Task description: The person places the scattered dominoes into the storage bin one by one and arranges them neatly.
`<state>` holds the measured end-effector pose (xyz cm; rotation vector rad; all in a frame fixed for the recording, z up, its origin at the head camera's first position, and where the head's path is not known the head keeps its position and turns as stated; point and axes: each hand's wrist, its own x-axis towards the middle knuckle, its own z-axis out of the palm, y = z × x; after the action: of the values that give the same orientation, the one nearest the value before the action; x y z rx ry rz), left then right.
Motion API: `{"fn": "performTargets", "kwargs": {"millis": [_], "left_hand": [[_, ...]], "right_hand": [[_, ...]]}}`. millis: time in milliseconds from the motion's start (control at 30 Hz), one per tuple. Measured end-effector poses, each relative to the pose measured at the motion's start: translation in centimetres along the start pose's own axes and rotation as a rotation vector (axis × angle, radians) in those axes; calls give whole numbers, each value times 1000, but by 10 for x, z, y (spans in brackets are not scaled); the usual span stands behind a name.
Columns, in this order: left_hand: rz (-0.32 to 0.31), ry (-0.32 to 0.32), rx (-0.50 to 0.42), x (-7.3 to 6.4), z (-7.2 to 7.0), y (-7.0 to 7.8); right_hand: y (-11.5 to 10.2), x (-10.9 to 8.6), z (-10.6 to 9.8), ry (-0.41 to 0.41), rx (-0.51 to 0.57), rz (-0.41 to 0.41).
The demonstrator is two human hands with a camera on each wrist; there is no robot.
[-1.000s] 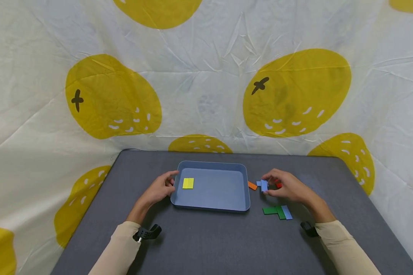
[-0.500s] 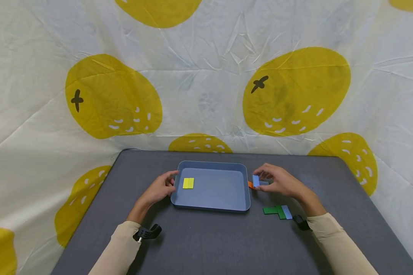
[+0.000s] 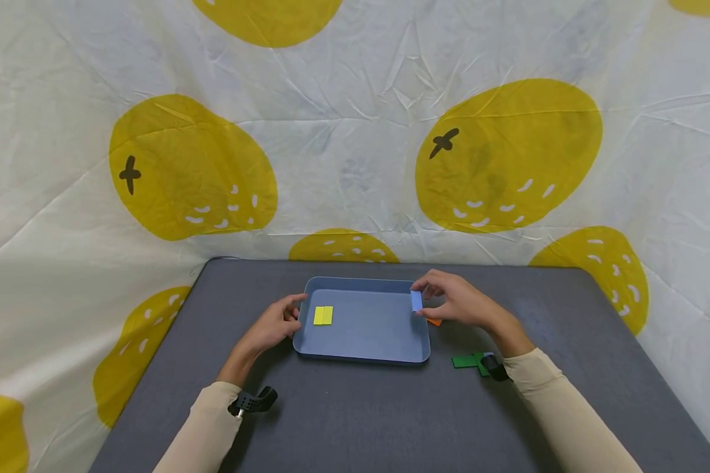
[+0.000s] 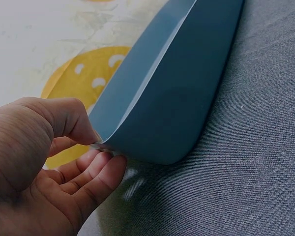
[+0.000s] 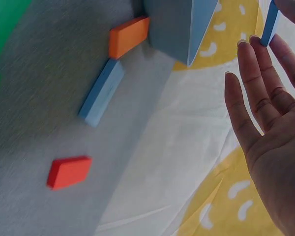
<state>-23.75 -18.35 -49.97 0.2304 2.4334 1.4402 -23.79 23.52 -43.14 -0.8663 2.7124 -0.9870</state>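
Over the right end of the blue-grey tray (image 3: 367,338), our right hand (image 3: 458,299) pinches a small light-blue block (image 3: 417,301) between thumb and fingertips, and we see its other fingers fanned apart in the right wrist view. From the head view the block overlaps the tray's right wall, and we cannot tell exactly how high above it the block hangs. Our left hand (image 3: 275,325) holds the opposite end of the tray, its bent fingertips gripping the rim. Toward that left end, two yellow blocks (image 3: 323,315) lie flat on the tray floor, side by side and touching. Just outside the right wall we find an orange block (image 5: 129,37) on the dark grey table (image 3: 355,414), partly covered by our right hand in the head view; a second blue block (image 5: 102,92) lies with one end close against it, and a red block (image 5: 69,172) sits apart from both. Nearer to us are two green blocks (image 3: 465,361), touching, one of them partly hidden by the black band (image 3: 494,367) on our right wrist. Behind the table we have a white cloth (image 3: 343,164) printed with large yellow fruit shapes.
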Motion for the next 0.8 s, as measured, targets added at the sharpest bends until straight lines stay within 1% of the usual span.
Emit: {"fn": "performTargets", "kwargs": {"millis": [133,367,600,700,800], "left_hand": [[-4,-2,-1,1,0,1],[4,-8,-10,1,-1,2],[10,-6,-13,1,-2,2],[7,-3,-9,1,-1,2],[7,-3,-1,2,-1,2]], "right_hand": [[-9,12,2,-12,-13,-2],[-16,32,6,-31,-34,-16],[-19,49,14,-44,-71,-66],[-20,55,17,-55,-44,-92],[-23,61,20,-74,-17,-95]]}}
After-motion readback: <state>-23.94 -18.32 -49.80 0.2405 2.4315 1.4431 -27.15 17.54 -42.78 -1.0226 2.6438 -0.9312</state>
